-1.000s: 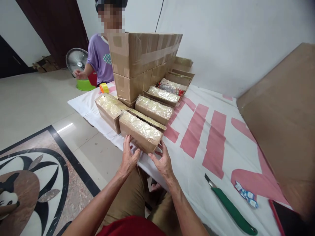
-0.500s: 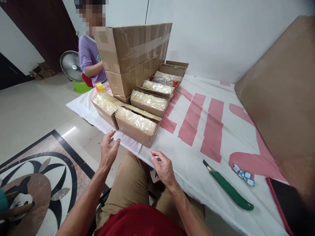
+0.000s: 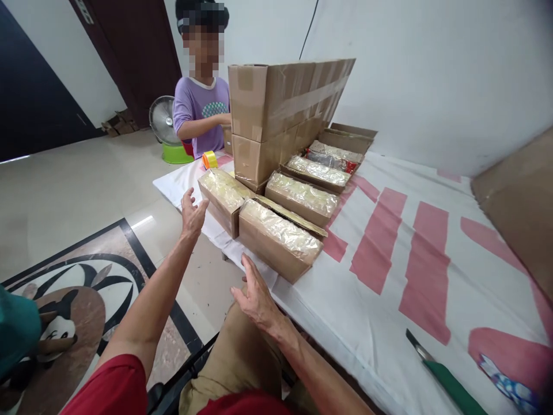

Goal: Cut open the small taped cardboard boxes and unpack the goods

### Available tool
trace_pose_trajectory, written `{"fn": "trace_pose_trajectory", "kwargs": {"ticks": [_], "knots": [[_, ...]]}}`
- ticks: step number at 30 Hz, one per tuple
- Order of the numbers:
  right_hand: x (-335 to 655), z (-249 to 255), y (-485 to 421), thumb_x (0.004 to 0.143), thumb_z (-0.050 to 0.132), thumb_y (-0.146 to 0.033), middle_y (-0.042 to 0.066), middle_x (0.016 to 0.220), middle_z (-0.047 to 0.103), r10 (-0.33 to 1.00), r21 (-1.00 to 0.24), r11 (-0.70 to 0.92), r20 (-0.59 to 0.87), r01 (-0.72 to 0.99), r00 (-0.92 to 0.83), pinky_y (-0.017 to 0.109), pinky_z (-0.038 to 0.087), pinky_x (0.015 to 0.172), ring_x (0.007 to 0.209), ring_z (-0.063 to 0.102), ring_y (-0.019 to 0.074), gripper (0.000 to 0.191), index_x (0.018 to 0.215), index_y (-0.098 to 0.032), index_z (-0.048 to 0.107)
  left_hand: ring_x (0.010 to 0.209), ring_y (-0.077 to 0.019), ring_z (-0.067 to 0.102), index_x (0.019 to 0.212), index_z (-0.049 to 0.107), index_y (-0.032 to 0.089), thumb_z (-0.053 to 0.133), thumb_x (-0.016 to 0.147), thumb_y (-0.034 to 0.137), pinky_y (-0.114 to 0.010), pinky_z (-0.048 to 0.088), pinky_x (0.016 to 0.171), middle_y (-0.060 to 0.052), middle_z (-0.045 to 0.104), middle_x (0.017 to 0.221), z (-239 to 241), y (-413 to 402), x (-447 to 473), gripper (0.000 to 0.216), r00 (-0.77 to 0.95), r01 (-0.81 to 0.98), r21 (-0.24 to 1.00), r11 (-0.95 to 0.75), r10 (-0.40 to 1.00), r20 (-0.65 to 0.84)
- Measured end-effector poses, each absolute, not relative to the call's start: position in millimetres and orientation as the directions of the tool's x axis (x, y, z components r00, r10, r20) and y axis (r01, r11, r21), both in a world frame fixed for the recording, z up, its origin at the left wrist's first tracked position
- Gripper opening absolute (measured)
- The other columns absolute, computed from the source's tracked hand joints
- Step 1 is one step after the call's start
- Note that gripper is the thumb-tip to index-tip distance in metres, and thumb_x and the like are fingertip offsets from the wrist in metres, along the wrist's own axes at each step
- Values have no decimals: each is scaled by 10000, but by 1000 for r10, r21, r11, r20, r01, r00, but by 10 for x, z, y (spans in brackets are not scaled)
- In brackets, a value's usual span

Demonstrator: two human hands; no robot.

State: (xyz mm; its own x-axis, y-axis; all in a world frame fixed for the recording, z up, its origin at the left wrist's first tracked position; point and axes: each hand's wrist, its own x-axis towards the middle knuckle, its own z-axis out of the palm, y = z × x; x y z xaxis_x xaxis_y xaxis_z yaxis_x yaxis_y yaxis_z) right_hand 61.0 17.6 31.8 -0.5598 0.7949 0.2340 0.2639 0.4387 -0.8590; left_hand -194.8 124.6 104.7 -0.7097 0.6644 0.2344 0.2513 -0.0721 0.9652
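My left hand [image 3: 193,214] is raised with its fingers apart and holds nothing. It is just left of a small carton [image 3: 222,196] filled with clear-wrapped, pale yellow contents. Also empty, my right hand [image 3: 254,294] has its fingers stretched out near the table's front edge. Closest to it is a long open carton [image 3: 279,242] packed with similar plastic-wrapped goods. I see a gap between each hand and the cartons. Behind these stand another filled carton [image 3: 302,196] and a flatter one [image 3: 319,169].
Taped boxes [image 3: 298,98] are stacked behind the cartons. Beyond them is a person in a purple shirt [image 3: 201,109]. A roll of tape [image 3: 209,159] lies on the white cloth [image 3: 345,305]. A green-handled knife [image 3: 449,380] and blue-white wrappers [image 3: 507,383] lie at right.
The view has turned left, so the table things appear further right. My left hand has reached forward beside the small carton. My right hand has moved forward, fingers straighter.
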Motion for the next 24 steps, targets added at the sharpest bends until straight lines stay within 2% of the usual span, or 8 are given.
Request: {"fn": "trace_pose_trajectory", "kwargs": {"ticks": [3, 5, 7, 10, 12, 16, 24], "knots": [[302, 307, 407, 849, 636, -189, 158, 1711, 293, 787, -838, 481, 284, 258, -547, 554, 343, 1273, 1580, 294, 318, 926, 1672, -194, 211, 1547, -349, 341, 1513, 423, 161, 768, 780, 430, -471, 323, 1255, -196, 308, 1687, 1025, 1600, -2137, 853, -735, 172, 982, -84, 653, 184], [121, 296, 528, 854, 626, -189, 176, 1715, 273, 807, -836, 479, 298, 269, -510, 551, 343, 1271, 1587, 275, 321, 930, 1674, -168, 187, 1580, -329, 288, 1533, 389, 152, 797, 762, 475, -433, 263, 1283, -199, 302, 1693, 1015, 1804, -2246, 931, -728, 130, 986, -100, 666, 164], [-36, 273, 618, 857, 616, -191, 208, 1708, 270, 842, -840, 457, 302, 292, -447, 553, 362, 1256, 1584, 277, 332, 924, 1668, -127, 178, 1552, -323, 351, 1542, 371, 139, 814, 744, 475, -417, 287, 1270, -211, 383, 1646, 998, 1969, -2334, 973, -708, 89, 991, -100, 693, 133], [-214, 231, 713, 849, 603, -182, 234, 1679, 315, 877, -842, 438, 323, 316, -356, 550, 393, 1232, 1560, 325, 341, 909, 1655, -99, 191, 1363, -338, 571, 1528, 392, 99, 820, 706, 411, -435, 419, 1178, -219, 573, 1449, 945, 2128, -2427, 978, -684, 34, 997, -71, 726, 75], [-287, 222, 766, 833, 595, -170, 242, 1650, 361, 885, -837, 440, 343, 324, -316, 549, 414, 1214, 1532, 375, 345, 900, 1644, -94, 212, 1246, -327, 638, 1495, 442, 104, 810, 678, 377, -431, 473, 1113, -185, 633, 1326, 903, 2165, -2474, 937, -686, 6, 998, -61, 726, 48], [-352, 313, 824, 804, 614, -200, 264, 1528, 496, 891, -828, 441, 357, 346, -281, 556, 458, 1163, 1405, 521, 352, 889, 1610, -68, 263, 1154, -285, 649, 1393, 534, 169, 760, 638, 367, -390, 515, 1012, -110, 649, 1202, 861, 2041, -2595, 812, -726, -27, 996, -90, 686, 43], [-428, 703, 248, 818, 607, -197, 215, 1445, 561, 762, -671, 626, 421, 397, -492, 515, 476, 1119, 1339, 532, 329, 740, 1531, -88, 442, 849, -156, 607, 1044, 590, 218, 682, 557, 473, -260, 489, 722, -7, 620, 970, 961, 1062, -2895, 558, -780, -73, 992, -104, 626, 8]]}}
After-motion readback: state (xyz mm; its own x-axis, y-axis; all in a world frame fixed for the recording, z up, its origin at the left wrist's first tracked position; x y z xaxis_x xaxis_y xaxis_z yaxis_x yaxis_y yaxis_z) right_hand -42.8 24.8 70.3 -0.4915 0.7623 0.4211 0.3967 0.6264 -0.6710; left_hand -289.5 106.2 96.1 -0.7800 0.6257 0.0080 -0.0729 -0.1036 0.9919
